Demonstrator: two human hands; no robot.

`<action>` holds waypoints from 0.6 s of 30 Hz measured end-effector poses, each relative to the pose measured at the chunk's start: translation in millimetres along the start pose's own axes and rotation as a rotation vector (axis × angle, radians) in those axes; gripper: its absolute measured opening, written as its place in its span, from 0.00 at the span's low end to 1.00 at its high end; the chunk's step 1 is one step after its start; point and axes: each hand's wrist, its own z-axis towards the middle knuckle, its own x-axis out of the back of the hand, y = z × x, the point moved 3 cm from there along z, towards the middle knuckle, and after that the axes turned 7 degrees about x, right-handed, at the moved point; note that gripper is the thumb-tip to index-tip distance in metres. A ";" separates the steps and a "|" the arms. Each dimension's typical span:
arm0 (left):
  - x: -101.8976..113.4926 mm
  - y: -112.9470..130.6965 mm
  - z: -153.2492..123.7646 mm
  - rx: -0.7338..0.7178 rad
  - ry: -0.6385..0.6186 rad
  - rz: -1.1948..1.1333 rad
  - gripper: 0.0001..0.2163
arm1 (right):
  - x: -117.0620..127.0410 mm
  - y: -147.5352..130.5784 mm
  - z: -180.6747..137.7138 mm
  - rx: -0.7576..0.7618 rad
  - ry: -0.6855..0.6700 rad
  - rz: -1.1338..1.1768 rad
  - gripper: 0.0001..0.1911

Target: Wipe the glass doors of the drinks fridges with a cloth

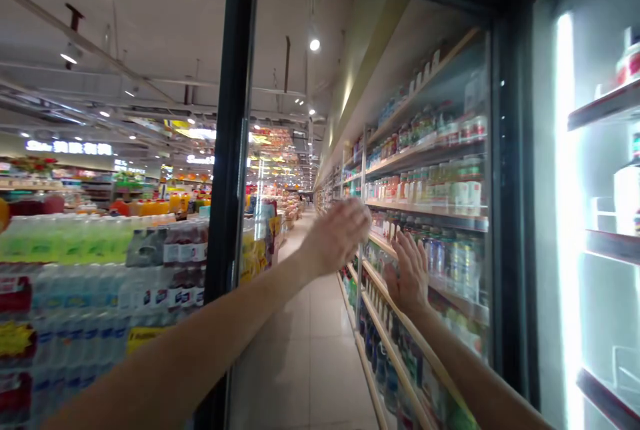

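Note:
A glass door (280, 323) in a black frame stands open before me, with the aisle showing through it. My left hand (337, 237) is stretched out in front of the pane, smeared by motion. A pale blur lies at its fingertips, and I cannot make out whether it is something held. Lower and to the right, my right hand (409, 273) is raised with fingers extended and holds nothing. It is at or close to the glass; whether it touches cannot be seen. Rows of bottles (445, 183) appear in or behind the pane at the right.
At the right is a lit cooler interior with shelves (607, 243), a bright light strip (565, 217) and a white bottle (626, 190). Stacked packs of bottled drinks (100, 290) stand left of the door frame (227, 150). A tiled floor (310, 350) runs down the aisle.

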 end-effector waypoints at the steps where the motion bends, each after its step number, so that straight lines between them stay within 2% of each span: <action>1: -1.7 7.3 -1.2 -0.195 -0.052 -0.029 0.19 | 0.1 0.6 -0.5 -0.004 0.001 0.006 0.31; 2: -2.3 10.7 -1.6 -0.315 -0.089 -0.048 0.19 | 0.2 1.1 -0.8 -0.008 0.005 0.010 0.31; 3: -1.7 9.1 0.3 -0.312 -0.094 -0.048 0.19 | 0.6 1.4 -1.0 -0.010 0.013 0.012 0.31; 4: 0.1 3.1 4.4 -0.187 -0.066 -0.029 0.20 | 1.0 1.6 -1.0 -0.012 0.020 0.014 0.31; 6: 5.2 -12.3 11.3 0.188 0.034 0.029 0.21 | 1.9 1.4 -0.3 -0.013 0.028 0.014 0.30; 7: 6.2 -15.0 12.5 0.278 0.060 0.041 0.22 | 2.3 1.2 0.2 -0.015 0.031 0.012 0.29; 8: 5.6 -12.6 13.0 0.248 0.058 0.031 0.22 | 2.6 1.0 0.6 -0.017 0.032 0.010 0.29; 11: -0.8 6.5 8.7 -0.204 -0.067 -0.051 0.19 | 2.3 0.8 0.8 -0.016 0.018 0.006 0.28; 12: -1.1 7.1 7.4 -0.266 -0.091 -0.059 0.19 | 1.9 0.9 0.5 -0.013 0.012 0.006 0.28; 13: 0.2 2.4 8.2 -0.211 -0.080 -0.044 0.19 | 1.5 1.1 0.2 -0.012 0.006 0.006 0.28; 16: 10.0 -25.2 11.0 0.302 0.061 0.051 0.22 | 1.0 1.8 -0.8 -0.016 0.009 0.011 0.27; 17: 11.7 -28.5 9.8 0.369 0.085 0.059 0.22 | 0.9 1.9 -1.0 -0.015 0.013 0.012 0.27; 18: 11.2 -26.2 8.7 0.315 0.072 0.044 0.22 | 0.7 1.9 -1.2 -0.012 0.011 0.013 0.27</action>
